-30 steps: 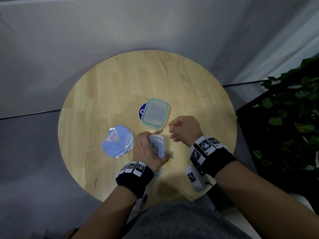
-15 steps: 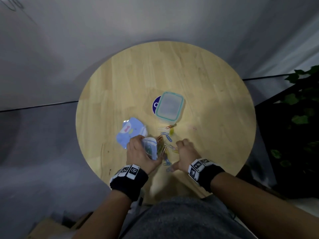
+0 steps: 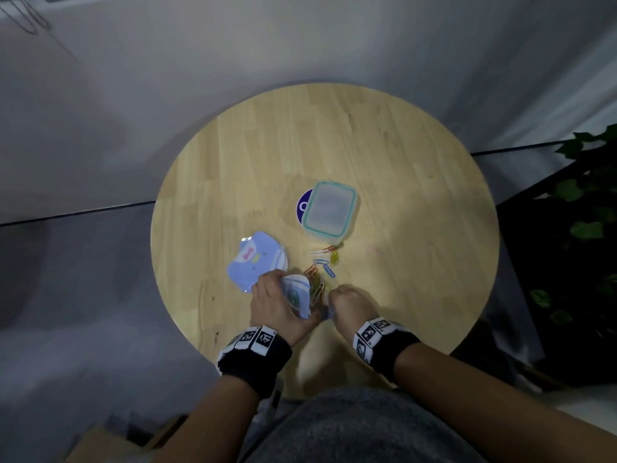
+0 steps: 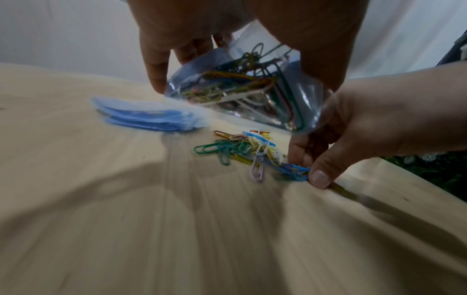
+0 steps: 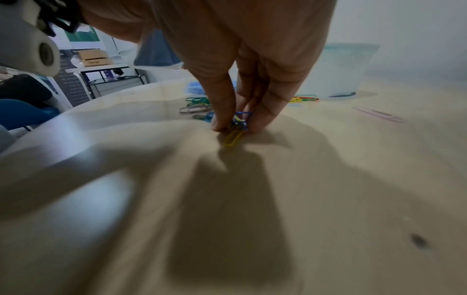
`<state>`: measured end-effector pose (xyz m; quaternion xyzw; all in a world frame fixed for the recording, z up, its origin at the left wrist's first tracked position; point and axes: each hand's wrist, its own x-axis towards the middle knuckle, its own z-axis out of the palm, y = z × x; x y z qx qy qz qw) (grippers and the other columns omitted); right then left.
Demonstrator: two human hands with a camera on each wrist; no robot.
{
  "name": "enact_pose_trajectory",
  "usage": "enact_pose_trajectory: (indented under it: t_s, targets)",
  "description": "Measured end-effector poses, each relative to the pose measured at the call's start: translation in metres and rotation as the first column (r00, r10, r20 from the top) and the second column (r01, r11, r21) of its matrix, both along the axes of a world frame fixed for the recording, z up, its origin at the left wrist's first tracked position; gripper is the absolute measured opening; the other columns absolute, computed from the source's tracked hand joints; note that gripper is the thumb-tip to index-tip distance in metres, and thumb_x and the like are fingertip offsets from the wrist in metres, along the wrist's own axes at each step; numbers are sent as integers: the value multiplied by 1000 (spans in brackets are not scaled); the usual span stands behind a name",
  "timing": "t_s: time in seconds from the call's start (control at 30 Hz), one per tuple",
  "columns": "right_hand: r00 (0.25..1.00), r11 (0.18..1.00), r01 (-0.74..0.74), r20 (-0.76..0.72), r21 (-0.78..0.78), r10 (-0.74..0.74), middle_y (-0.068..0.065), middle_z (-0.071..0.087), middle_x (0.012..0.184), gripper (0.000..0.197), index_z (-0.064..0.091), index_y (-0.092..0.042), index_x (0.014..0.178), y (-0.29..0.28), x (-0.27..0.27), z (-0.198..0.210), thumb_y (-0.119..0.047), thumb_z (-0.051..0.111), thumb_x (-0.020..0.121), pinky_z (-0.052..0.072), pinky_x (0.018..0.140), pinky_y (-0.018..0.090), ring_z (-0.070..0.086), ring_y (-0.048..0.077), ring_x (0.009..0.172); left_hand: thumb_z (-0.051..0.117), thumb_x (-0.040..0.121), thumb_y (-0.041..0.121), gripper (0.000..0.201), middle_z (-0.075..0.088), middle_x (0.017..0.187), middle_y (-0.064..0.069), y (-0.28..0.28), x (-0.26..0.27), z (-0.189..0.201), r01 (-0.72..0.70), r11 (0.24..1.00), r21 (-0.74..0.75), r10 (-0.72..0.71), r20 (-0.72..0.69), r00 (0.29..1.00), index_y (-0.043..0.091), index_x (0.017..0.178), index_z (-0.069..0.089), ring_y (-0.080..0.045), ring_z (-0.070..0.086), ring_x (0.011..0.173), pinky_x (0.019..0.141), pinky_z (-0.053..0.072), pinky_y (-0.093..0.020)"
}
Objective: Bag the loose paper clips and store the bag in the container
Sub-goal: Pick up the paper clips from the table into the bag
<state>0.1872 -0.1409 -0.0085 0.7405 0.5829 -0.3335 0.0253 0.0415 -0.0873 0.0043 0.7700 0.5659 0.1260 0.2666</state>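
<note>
My left hand holds a small clear bag near the table's front; the left wrist view shows the bag open-mouthed with several coloured paper clips inside. Just right of it, my right hand pinches a small bunch of blue and yellow clips against the tabletop, thumb and fingertips pressed together. More loose clips lie scattered between the hands and the container, a clear box with a teal-rimmed lid on, standing mid-table.
A stack of blue printed bags lies left of the loose clips. A dark blue round sticker shows beside the container. The round wooden table is bare at the back and right. Green plant leaves stand off the right edge.
My right hand came back from near the container to the table's front and closed its fingertips on a few clips beside the bag. The left hand kept holding the bag.
</note>
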Motion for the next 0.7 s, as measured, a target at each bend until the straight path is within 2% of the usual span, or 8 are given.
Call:
enact_pose_trajectory:
  t_s: [0.1, 0.23, 0.37, 0.43, 0.5, 0.57, 0.6, 0.7]
  targets:
    - [999, 998, -47, 22, -28, 48, 18, 58, 112, 26, 60, -4, 107, -1, -4, 2, -2, 51, 82, 47, 88, 37, 56, 35, 108, 58, 41, 68, 102, 50, 102, -16, -1, 0, -1, 0, 1000, -17, 0, -16, 1000, -3, 115, 47, -37, 51, 95, 83, 42, -40]
    - [995, 996, -60, 81, -64, 65, 16, 53, 120, 33, 55, -5, 115, -8, 0, 3, -4, 54, 81, 45, 95, 39, 49, 34, 116, 57, 40, 65, 100, 50, 102, -15, -2, 0, -5, 0, 999, -47, -2, -31, 1000, -1, 114, 47, -37, 51, 94, 83, 44, -41]
    - [994, 996, -64, 85, -56, 69, 17, 55, 121, 28, 53, -5, 115, -16, 12, 9, -7, 51, 87, 44, 92, 37, 53, 33, 114, 66, 38, 61, 100, 49, 103, -13, 0, 4, -8, 23, 998, -64, -25, -27, 999, 1, 115, 45, -35, 49, 96, 84, 42, -39]
    - [1000, 998, 27, 15, -62, -26, 16, 62, 114, 19, 60, -7, 106, -18, 21, 14, -9, 52, 88, 46, 87, 33, 58, 32, 107, 74, 38, 53, 97, 49, 103, -12, 2, 7, -8, 25, 998, -60, -26, -16, 1000, 2, 115, 46, -33, 49, 96, 84, 42, -38]
    - [967, 972, 229, -104, -42, -232, 15, 68, 101, 12, 66, -8, 92, -16, 31, 19, -12, 61, 83, 48, 81, 31, 63, 32, 96, 80, 38, 47, 92, 50, 100, -11, 4, 11, -7, 21, 999, -43, -21, -5, 1000, 4, 112, 47, -31, 50, 95, 83, 41, -36]
    - [862, 891, 454, -247, -8, -442, 11, 69, 84, 5, 69, -10, 79, -9, 40, 27, -11, 70, 74, 49, 73, 28, 64, 28, 82, 85, 38, 41, 88, 50, 96, -9, 6, 17, -7, 27, 999, -25, -27, 5, 1000, 5, 109, 46, -31, 51, 91, 81, 42, -35]
    - [808, 852, 523, -316, -1, -497, 7, 67, 77, 5, 69, -11, 75, -3, 43, 34, -10, 72, 72, 48, 71, 27, 63, 24, 75, 86, 38, 37, 86, 50, 94, -10, 7, 20, -7, 40, 999, -14, -40, 11, 999, 6, 108, 46, -32, 52, 89, 79, 42, -34]
    - [721, 815, 579, -467, 1, -512, 6, 64, 68, 11, 67, -13, 75, 18, 45, 59, -6, 75, 69, 48, 67, 26, 60, 19, 66, 83, 37, 28, 76, 51, 89, -10, 6, 31, -1, 60, 998, 37, -62, 43, 997, 5, 100, 49, -34, 54, 84, 74, 44, -34]
